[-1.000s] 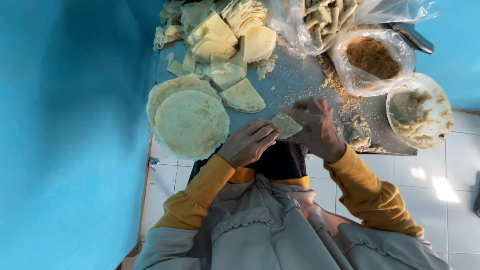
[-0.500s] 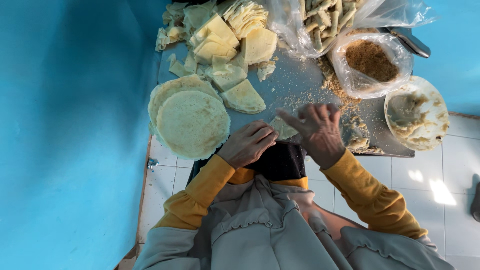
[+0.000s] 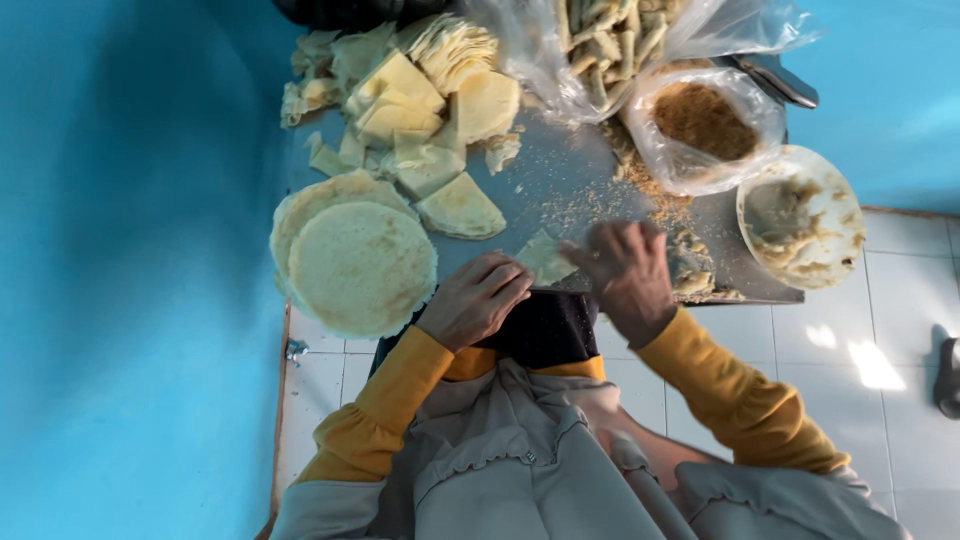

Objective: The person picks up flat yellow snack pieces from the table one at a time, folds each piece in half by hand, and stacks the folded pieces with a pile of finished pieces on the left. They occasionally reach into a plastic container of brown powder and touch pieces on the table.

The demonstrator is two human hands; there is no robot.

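left hand [image 3: 472,300] pinches wrapper piece [image 3: 546,258] at tray [image 3: 560,180] front edge | right hand [image 3: 628,275] (blurred) touches it, grip unclear | clear bag of brown filling [image 3: 705,120] behind, right

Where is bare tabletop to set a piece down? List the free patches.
One bare patch of table: between the cut wedge, the crumb bag and the hands. Crowded: round stack at left, cut pieces at the back, bowl at right, filling clumps beside the right hand.
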